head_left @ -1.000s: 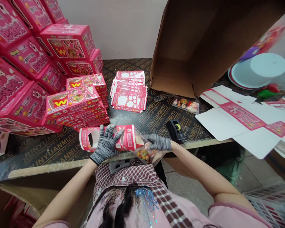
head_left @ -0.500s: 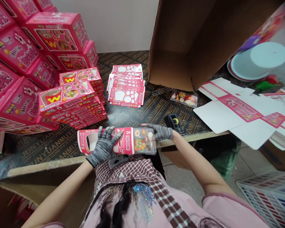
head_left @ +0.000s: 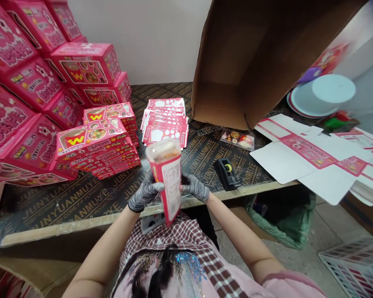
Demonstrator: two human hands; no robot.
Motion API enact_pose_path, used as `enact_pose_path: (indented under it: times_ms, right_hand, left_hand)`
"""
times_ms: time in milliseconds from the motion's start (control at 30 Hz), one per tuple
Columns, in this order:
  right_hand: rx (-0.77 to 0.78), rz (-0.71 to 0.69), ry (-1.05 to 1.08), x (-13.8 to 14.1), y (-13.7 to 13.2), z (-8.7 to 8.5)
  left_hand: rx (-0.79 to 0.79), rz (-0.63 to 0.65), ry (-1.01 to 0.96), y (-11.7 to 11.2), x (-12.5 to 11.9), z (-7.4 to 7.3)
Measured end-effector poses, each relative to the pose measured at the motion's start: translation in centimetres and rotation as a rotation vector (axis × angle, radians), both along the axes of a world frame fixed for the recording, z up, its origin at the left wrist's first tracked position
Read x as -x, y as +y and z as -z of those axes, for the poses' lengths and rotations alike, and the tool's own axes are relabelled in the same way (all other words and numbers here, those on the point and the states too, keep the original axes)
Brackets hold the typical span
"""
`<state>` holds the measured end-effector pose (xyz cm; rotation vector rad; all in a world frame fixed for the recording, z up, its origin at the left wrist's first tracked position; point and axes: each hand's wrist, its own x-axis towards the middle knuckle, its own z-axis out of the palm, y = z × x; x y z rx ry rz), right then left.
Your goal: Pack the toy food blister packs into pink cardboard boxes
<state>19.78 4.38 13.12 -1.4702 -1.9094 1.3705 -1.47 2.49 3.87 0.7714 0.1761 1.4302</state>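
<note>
Between my two gloved hands a pink printed box (head_left: 170,186) is held up on end at the table's front edge, its white printed panel facing me. Out of its top sticks a clear plastic tray (head_left: 163,150) with small toy pieces inside, blurred by motion. My left hand (head_left: 146,191) grips the box's left side, thumb across its front edge. On the right side my right hand (head_left: 195,187) presses with the thumb at the edge; its other fingers are partly hidden behind the box.
Finished pink boxes (head_left: 83,66) and flat filled ones (head_left: 93,140) pile up at left. Printed cards (head_left: 166,124) lie mid-table. A large carton (head_left: 219,95), another toy tray (head_left: 238,139), a tape dispenser (head_left: 226,174) and unfolded box blanks (head_left: 313,151) sit rightward; a lined bin (head_left: 279,215) stands below.
The box has turned from lying flat to standing upright, with the toy tray now at its top. My right hand has moved from the tray to the box's side.
</note>
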Motion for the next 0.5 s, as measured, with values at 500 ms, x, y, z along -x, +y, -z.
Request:
enact_pose_path:
  times_ms: [500]
  right_hand:
    - [-0.223,0.296,-0.187,-0.4,0.9,-4.4]
  left_hand:
    - [0.062,-0.042,0.127,1.4,-5.0,3.6]
